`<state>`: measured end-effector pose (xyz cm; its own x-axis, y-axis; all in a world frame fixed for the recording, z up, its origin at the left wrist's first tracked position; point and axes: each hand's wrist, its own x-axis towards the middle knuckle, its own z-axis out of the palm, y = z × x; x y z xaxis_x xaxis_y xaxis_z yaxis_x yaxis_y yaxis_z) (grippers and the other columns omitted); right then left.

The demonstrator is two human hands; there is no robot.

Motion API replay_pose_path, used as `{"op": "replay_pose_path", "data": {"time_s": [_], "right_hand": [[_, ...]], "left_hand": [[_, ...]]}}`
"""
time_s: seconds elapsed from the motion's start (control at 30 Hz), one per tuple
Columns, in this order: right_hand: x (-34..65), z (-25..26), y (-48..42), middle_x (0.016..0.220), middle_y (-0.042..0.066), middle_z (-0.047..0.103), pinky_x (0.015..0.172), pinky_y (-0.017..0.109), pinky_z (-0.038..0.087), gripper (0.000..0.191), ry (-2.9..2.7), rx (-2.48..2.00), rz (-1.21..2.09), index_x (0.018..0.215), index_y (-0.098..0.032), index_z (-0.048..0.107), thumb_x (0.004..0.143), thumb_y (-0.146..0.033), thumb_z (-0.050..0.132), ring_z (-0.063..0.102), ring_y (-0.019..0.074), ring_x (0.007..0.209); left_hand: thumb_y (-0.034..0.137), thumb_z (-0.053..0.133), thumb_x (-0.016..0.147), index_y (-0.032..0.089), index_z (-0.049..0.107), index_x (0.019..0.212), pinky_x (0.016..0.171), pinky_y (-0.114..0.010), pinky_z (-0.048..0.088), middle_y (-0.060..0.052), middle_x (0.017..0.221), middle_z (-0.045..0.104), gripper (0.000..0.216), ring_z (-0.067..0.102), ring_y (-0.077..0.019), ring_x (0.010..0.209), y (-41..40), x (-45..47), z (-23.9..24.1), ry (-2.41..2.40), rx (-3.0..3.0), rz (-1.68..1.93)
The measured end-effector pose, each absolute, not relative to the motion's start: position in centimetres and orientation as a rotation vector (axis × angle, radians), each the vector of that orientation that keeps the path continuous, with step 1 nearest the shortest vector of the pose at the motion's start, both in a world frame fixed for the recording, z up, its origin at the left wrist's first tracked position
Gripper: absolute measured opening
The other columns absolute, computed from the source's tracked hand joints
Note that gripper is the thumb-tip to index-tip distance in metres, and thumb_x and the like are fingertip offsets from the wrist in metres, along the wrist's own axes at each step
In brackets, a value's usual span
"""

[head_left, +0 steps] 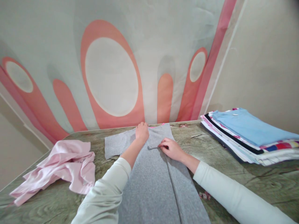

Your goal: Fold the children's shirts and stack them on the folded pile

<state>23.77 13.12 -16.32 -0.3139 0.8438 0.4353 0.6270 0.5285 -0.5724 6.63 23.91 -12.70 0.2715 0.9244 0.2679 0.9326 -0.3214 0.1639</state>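
A grey short-sleeved shirt [149, 186] lies spread on the table in front of me. Its right side is folded inward, leaving a long edge down the body, and the left sleeve sticks out sideways. Near the far end, at the collar, my left hand [142, 132] is closed on the grey cloth. My right hand [172, 149] pinches the hem of the folded-over sleeve between thumb and fingers. Parts of the collar are hidden behind my left hand.
A crumpled pink garment [67, 168] lies at the left. On the right stands a stack of folded clothes [252, 130], light blue on top. The wood-patterned table [187, 133] meets a wall with a pink-and-white printed backdrop [112, 74].
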Motion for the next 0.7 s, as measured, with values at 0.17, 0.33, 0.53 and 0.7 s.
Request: {"op": "replay_pose_path", "data": {"time_s": [0.17,0.33,0.53,0.7], "right_hand": [[24.0,-16.0,13.2,0.085,0.003,0.068,0.078,0.028,0.042,0.026,-2.027,-1.124,0.474,0.084,-0.020,0.071,0.073,-0.008,0.052,0.058,0.0160,0.082],[24.5,-16.1,13.2,0.081,0.002,0.070,0.073,0.027,0.044,0.025,-1.861,-1.128,0.673,0.083,-0.020,0.072,0.073,-0.012,0.051,0.060,0.0157,0.074],[24.8,-16.6,13.8,0.082,0.003,0.069,0.074,0.028,0.045,0.032,-1.697,-1.270,0.589,0.083,-0.018,0.071,0.069,-0.006,0.045,0.061,0.0155,0.075],[24.6,-16.7,13.7,0.086,0.004,0.065,0.076,0.027,0.044,0.033,-1.909,-1.233,0.492,0.077,-0.019,0.072,0.068,-0.002,0.045,0.058,0.0143,0.078]], "left_hand": [[0.016,0.038,0.086,0.022,0.059,0.105,0.096,-0.029,0.033,-0.004,0.114,0.058,0.028,0.052,-0.0164,0.108,21.4,8.9,-13.6,-1.412,-2.794,-0.348],[0.028,0.027,0.092,0.018,0.038,0.132,0.103,-0.036,0.026,-0.006,0.141,0.035,0.043,0.030,-0.0195,0.129,20.6,9.2,-15.4,-1.183,-2.886,-0.226],[0.036,0.019,0.094,0.020,0.024,0.139,0.105,-0.043,0.020,-0.005,0.147,0.022,0.049,0.020,-0.0223,0.133,20.8,8.6,-16.0,-1.174,-2.878,-0.114],[0.039,0.016,0.094,0.024,0.022,0.140,0.105,-0.043,0.019,-0.003,0.147,0.020,0.048,0.019,-0.0212,0.134,21.2,8.1,-16.2,-1.152,-2.909,-0.131]]}}
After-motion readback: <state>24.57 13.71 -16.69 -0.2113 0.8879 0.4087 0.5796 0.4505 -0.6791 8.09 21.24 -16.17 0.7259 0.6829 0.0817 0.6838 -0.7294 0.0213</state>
